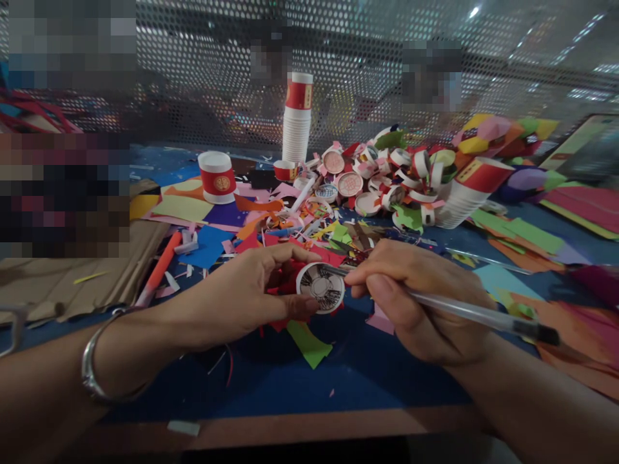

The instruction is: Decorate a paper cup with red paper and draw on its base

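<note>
My left hand (242, 293) is closed around a small round paper-cup bottom (321, 286) with black pen lines on its white face and red paper behind it. A silver bangle sits on that wrist. My right hand (420, 299) pinches a clear ballpoint pen (474, 314), its tip touching the disc's upper right edge. Both hands rest over the blue table top (300, 380), above a green paper scrap (309, 343).
Coloured paper scraps litter the table. An upside-down red-and-white cup (217, 177) and a tall cup stack (296, 122) stand at the back, a tipped stack (467, 190) at right beside a heap of cut cup rims and bottoms (382, 174). An orange marker (157, 270) lies left. Perforated metal screen behind.
</note>
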The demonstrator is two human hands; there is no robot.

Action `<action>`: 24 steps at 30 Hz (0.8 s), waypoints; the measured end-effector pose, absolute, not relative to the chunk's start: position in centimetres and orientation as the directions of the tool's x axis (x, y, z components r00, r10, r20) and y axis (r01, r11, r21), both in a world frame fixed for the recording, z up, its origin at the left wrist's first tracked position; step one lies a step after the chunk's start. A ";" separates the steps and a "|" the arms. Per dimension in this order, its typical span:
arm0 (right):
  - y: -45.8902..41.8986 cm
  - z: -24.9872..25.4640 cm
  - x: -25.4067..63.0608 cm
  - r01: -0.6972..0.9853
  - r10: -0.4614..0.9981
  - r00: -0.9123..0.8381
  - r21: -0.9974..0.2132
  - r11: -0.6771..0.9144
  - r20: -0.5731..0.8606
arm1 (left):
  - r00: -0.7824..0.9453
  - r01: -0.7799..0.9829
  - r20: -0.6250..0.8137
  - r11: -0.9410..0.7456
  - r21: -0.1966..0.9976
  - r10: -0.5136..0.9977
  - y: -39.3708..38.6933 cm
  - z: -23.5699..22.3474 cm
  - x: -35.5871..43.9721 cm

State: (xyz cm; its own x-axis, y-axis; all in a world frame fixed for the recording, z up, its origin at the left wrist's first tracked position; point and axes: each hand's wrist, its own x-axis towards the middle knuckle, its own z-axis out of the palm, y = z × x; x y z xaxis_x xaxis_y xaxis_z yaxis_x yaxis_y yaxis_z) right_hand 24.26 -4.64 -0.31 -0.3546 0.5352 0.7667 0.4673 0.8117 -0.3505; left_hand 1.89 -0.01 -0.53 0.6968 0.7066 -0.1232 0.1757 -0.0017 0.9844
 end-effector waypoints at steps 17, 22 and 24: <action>-4.3 -1.8 24.7 0.391 0.632 -0.223 -0.526 0.755 0.742 | 0.618 0.686 0.036 -0.560 0.465 0.786 -0.3 0.6 1.3; -3.7 -2.2 24.6 0.331 0.659 -0.155 -0.590 0.736 0.736 | 0.740 0.501 0.249 -0.759 0.416 0.625 -3.6 1.1 1.7; -3.5 -2.2 24.5 0.325 0.670 -0.142 -0.605 0.727 0.729 | 0.771 0.421 0.233 -0.748 0.512 0.593 -6.0 -0.9 -0.1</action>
